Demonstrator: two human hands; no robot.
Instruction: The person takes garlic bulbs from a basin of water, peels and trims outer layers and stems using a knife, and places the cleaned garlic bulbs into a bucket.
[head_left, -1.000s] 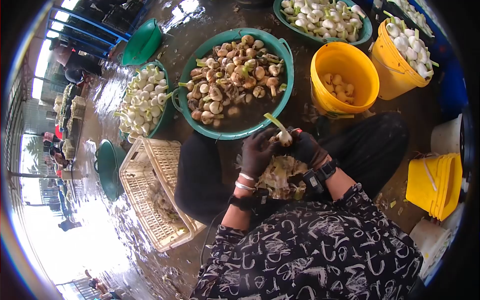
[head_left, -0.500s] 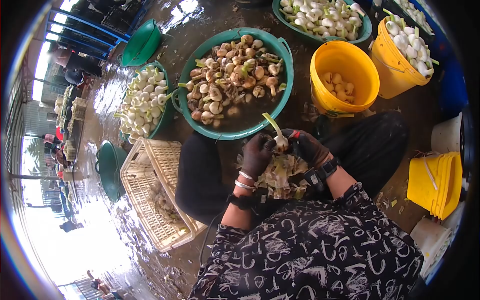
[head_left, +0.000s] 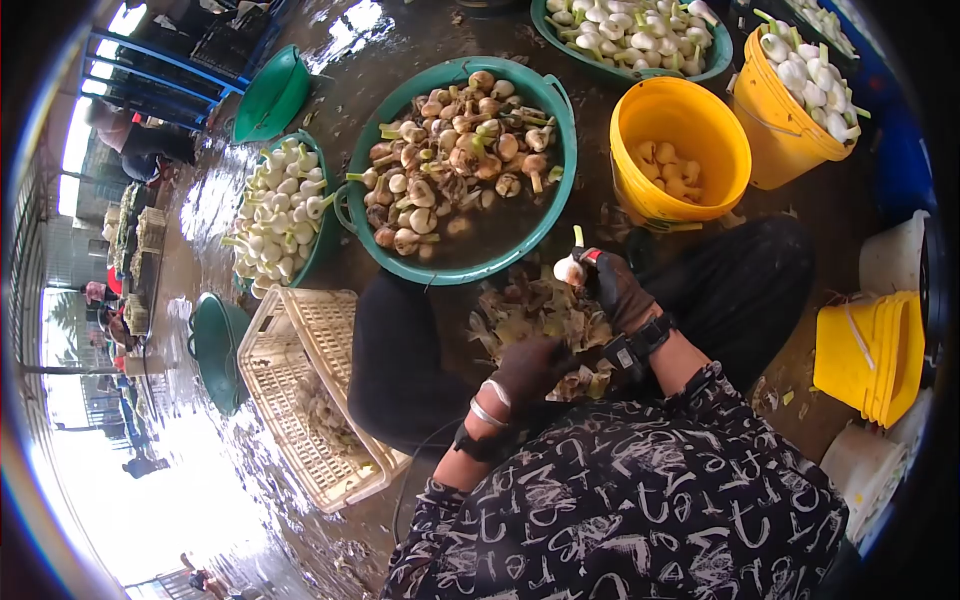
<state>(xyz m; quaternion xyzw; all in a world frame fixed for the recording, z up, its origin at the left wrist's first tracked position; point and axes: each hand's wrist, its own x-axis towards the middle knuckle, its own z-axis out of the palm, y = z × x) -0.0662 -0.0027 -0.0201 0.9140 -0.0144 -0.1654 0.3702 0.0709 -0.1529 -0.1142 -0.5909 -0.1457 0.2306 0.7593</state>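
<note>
A whitish garlic bulb (head_left: 569, 271) with a short green stem is held in the gloved fingers of my right hand (head_left: 620, 292), which are closed around its side. Something small and red shows at those fingers; I cannot make out what. Lower and to the left, my left hand (head_left: 532, 368), also in a dark glove, is over the heap of garlic peels (head_left: 545, 315) between my legs. Its fingers are blurred and partly hidden, so what they hold is unclear.
Ahead stands a green tub (head_left: 462, 272) of unpeeled garlic. A yellow bucket (head_left: 735, 150) with a few bulbs is to its right. Pale garlic fills another tub (head_left: 322, 215) and a second bucket (head_left: 800, 150). A cream crate (head_left: 300, 400) lies by my left leg.
My left hand has come away from the bulb and dropped down toward me over the peels. The bulb stays in my right hand, with a shorter stem and a whiter surface showing.
</note>
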